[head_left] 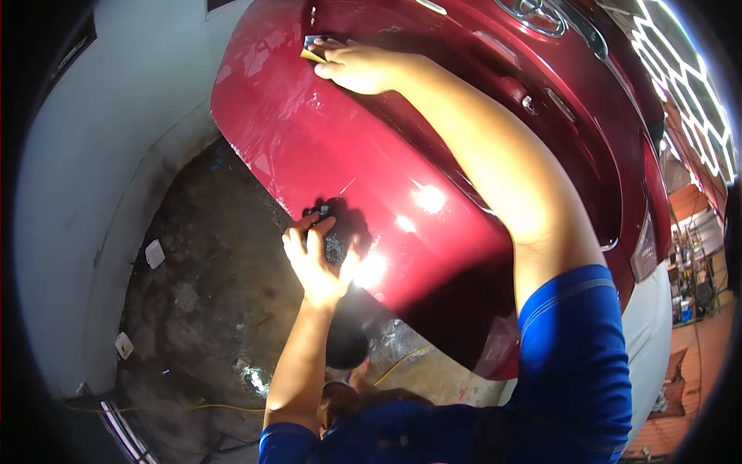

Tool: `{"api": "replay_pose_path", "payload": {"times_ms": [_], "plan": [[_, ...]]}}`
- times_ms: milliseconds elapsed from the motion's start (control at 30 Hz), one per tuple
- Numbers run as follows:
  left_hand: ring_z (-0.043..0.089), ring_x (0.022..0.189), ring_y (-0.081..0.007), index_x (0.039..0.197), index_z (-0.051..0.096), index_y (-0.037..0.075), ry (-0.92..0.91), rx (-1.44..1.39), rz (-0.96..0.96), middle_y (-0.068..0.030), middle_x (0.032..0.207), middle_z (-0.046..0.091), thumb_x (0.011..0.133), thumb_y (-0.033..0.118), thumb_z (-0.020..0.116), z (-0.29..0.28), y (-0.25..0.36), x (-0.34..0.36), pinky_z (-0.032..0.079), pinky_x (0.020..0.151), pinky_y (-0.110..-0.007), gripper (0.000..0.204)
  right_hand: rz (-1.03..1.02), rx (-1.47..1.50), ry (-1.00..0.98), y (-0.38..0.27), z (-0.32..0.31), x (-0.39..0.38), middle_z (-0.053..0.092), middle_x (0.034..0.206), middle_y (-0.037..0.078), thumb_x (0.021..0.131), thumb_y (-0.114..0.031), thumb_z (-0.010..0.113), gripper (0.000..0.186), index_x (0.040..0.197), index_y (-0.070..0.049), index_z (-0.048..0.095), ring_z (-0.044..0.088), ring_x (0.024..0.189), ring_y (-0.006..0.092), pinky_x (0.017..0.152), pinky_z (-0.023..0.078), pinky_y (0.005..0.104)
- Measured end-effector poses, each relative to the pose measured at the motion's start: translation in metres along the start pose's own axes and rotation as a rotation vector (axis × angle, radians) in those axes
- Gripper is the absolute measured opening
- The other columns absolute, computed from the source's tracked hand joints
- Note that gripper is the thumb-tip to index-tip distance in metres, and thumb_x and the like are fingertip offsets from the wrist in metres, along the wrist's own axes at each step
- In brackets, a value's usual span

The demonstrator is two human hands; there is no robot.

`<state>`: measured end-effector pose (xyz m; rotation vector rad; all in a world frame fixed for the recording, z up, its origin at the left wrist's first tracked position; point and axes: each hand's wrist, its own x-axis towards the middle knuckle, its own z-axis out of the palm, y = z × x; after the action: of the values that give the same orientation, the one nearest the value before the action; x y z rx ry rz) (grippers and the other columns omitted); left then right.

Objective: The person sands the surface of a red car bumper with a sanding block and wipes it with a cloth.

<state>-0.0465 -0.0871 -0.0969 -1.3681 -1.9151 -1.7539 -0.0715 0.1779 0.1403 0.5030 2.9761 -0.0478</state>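
Note:
The red rear bumper (286, 139) of a car curves across the middle, wet and streaked in places. My right hand (359, 68) reaches over it to the far end. Its fingers press a small flat pad (313, 48), yellow with a dark grey part, onto the paint. Close to the bumper's lower edge is my left hand (318, 259), fingers bent around something dark (334, 246) with pale specks. Shadow blends into that dark shape, so its kind cannot be told.
Above the bumper sits the red trunk lid with a chrome emblem (537, 15). A pale wall (100, 155) stands left of the dark, wet floor (209, 286). White scraps (154, 254) and a yellow cord (406, 357) lie there. Shelves (690, 259) stand at far right.

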Motion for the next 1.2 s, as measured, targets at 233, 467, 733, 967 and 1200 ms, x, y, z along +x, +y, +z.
{"api": "replay_pose_path", "payload": {"times_ms": [233,467,733,967,1200], "plan": [[0.057,0.115,-0.0386,0.116,0.069,0.006,-0.107,0.009,-0.019,-0.0188,0.127,0.060,0.077,0.031,0.092,-0.014,-0.002,0.009,0.049,0.098,-0.051,0.052,0.026,0.082,-0.156,-0.049,0.007,-0.298,0.024,0.176,0.021,0.110,-0.024,0.047,0.064,0.167,0.000,0.030,0.019,0.165,0.0345,0.134,0.011,0.0564],[0.063,0.106,-0.0334,0.120,0.067,0.003,-0.133,-0.181,0.026,-0.0214,0.123,0.065,0.087,0.030,0.086,-0.041,-0.051,-0.004,0.053,0.094,-0.047,0.047,0.156,1.110,0.303,-0.158,0.054,-0.359,0.050,0.158,0.025,0.105,-0.042,0.046,0.069,0.155,0.005,0.050,0.045,0.151,0.0351,0.125,0.032,0.0486],[0.073,0.106,-0.0424,0.120,0.072,-0.004,-0.011,0.470,-1.324,-0.0270,0.114,0.076,0.104,0.069,0.048,-0.182,-0.180,-0.188,0.056,0.094,-0.049,0.079,0.509,1.296,0.084,-0.228,0.338,-0.326,0.076,0.113,0.018,0.103,-0.015,0.061,0.036,0.134,0.002,0.064,0.072,0.103,0.0232,0.092,0.055,0.0395],[0.064,0.130,-0.0426,0.144,0.060,-0.004,-0.425,0.737,-1.461,-0.0292,0.139,0.066,0.099,0.070,0.058,-0.347,-0.063,-0.346,0.050,0.109,-0.050,0.086,0.450,0.863,0.220,-0.205,0.527,-0.367,0.078,0.089,0.015,0.092,-0.016,0.075,0.032,0.120,0.001,0.073,0.077,0.073,0.0275,0.067,0.061,0.0413],[0.058,0.132,-0.0469,0.149,0.045,-0.002,-0.491,0.789,-1.383,-0.0332,0.141,0.059,0.094,0.062,0.070,-0.396,0.039,-0.432,0.046,0.112,-0.051,0.088,1.131,1.296,-0.347,-0.235,0.594,-0.392,0.078,0.109,0.019,0.096,-0.039,0.080,0.075,0.151,0.004,0.051,0.080,0.089,0.0263,0.065,0.065,0.0355]]}}
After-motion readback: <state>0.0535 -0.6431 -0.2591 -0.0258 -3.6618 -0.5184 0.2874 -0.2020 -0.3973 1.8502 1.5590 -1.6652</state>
